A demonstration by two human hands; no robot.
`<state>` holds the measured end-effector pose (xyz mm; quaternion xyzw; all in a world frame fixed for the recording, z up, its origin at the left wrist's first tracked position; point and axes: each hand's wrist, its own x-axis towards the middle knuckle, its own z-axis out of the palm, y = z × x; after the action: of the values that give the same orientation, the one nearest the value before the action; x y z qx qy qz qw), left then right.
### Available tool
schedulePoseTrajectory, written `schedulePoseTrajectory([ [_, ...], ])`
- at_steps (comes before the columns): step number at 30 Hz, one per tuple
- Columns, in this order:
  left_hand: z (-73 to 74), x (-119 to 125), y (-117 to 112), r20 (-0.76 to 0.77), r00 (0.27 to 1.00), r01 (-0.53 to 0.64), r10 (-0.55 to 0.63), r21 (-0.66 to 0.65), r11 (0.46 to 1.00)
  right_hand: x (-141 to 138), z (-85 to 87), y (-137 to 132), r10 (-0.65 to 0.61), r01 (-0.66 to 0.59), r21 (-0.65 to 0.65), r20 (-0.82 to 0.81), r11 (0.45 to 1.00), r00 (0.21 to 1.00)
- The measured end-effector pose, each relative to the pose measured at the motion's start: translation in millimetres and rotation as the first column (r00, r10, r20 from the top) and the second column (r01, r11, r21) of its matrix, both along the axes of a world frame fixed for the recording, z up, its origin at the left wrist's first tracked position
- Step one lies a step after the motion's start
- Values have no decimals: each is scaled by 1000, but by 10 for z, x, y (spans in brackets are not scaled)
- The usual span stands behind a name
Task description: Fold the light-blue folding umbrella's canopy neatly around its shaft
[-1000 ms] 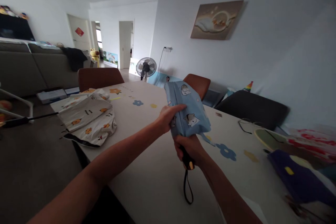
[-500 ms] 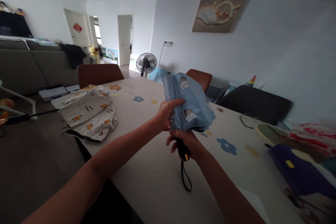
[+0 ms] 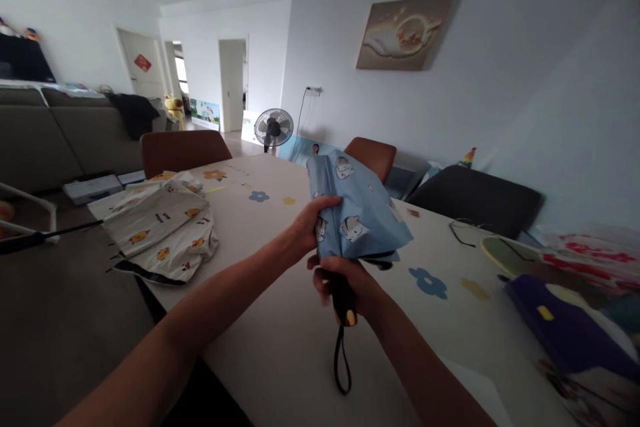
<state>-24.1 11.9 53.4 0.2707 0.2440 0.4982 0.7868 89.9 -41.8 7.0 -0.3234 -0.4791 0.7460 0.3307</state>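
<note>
I hold a folded light blue umbrella (image 3: 357, 210) with cartoon animal prints upright above the white table (image 3: 280, 340). My left hand (image 3: 310, 221) wraps around the left side of its bunched canopy. My right hand (image 3: 345, 280) is closed on the black handle (image 3: 344, 300) just below the canopy, and a black wrist strap (image 3: 341, 370) dangles from the handle's end.
A second folded umbrella, cream with orange prints (image 3: 160, 227), lies on the table's far left end. Brown chairs (image 3: 183, 150) stand at the far side. A dark cushion (image 3: 475, 197), glasses (image 3: 463, 233), a round tray (image 3: 505, 253) and a purple bag (image 3: 565, 333) sit to the right.
The blue umbrella has shifted slightly left and its canopy has spread a little wider at the lower edge. My right hand has slid lower on the handle.
</note>
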Motion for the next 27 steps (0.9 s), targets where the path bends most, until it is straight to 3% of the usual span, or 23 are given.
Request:
schedulePoseTrajectory([
  [2,-29,-4,16,-14,999,34,-35,-44,998,-27,-11,0,-89,90,27,-42,996,995],
  [6,-78,-5,64,-18,999,42,-42,-42,998,-43,-31,5,-60,60,-3,42,998,997],
  [11,-140,-60,256,-12,998,-63,63,13,998,-82,-149,-2,-126,127,-7,65,992,990],
  [16,-171,-186,547,-59,983,-173,174,13,985,-147,-332,-17,-175,181,-12,210,983,962],
  [18,-186,-197,624,-67,986,-149,150,32,988,-163,-370,-24,-198,204,-3,235,979,952],
  [22,-264,-173,756,-192,981,59,-37,109,992,-185,-398,-29,-241,244,12,202,970,949],
  [24,-294,-182,843,-464,886,65,7,139,988,-193,-399,-13,-277,286,-21,188,958,942],
  [25,-293,-192,887,-631,768,15,106,184,983,-195,-396,-1,-292,307,-56,185,950,938],
  [27,-242,-204,957,-831,390,-106,396,387,916,-195,-385,24,-258,287,-169,175,943,950],
])
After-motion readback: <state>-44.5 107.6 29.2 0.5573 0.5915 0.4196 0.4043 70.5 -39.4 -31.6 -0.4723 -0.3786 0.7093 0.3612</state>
